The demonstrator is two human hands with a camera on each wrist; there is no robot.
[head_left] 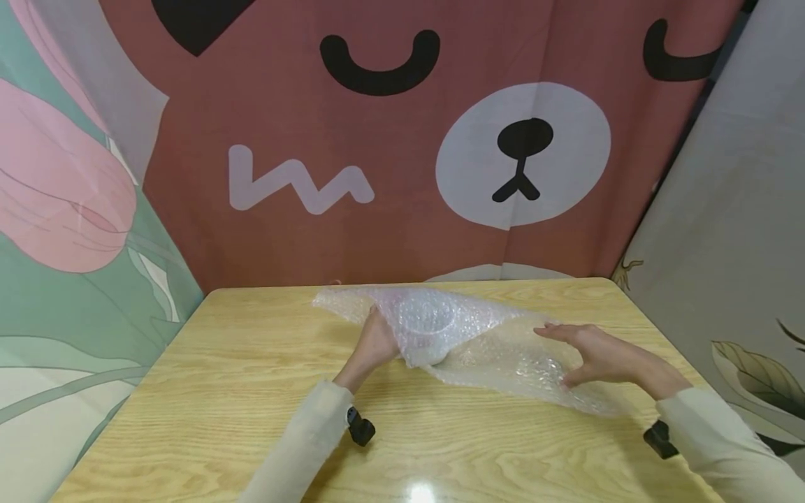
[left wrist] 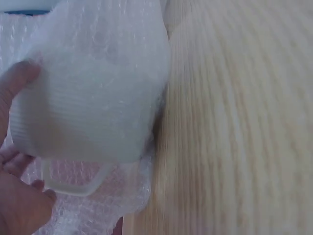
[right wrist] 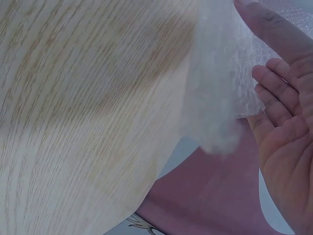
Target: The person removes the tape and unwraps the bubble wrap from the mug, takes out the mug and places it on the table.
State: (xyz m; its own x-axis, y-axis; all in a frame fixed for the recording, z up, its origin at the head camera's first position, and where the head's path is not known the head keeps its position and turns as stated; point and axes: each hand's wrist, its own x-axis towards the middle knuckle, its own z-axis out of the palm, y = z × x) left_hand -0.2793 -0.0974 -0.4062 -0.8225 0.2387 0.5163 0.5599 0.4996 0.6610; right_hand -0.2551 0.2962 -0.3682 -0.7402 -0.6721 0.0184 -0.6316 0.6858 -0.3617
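Note:
A white mug with a ribbed side (left wrist: 73, 112) shows through a sheet of clear bubble wrap (head_left: 497, 353) that partly covers it. My left hand (head_left: 379, 341) grips the mug, its thumb on the ribbed wall and its other fingers by the handle (left wrist: 73, 188). Part of that hand is hidden under the wrap in the head view. Over the loose right end of the sheet is my right hand (head_left: 600, 353), thumb and fingers spread apart. In the right wrist view its fingers are relaxed beside the edge of the wrap.
All of this is at the far half of a light wood table (head_left: 251, 391). Behind the table hangs a curtain (head_left: 390, 244) with a bear face, and a grey printed cloth (head_left: 723, 244) borders the right side.

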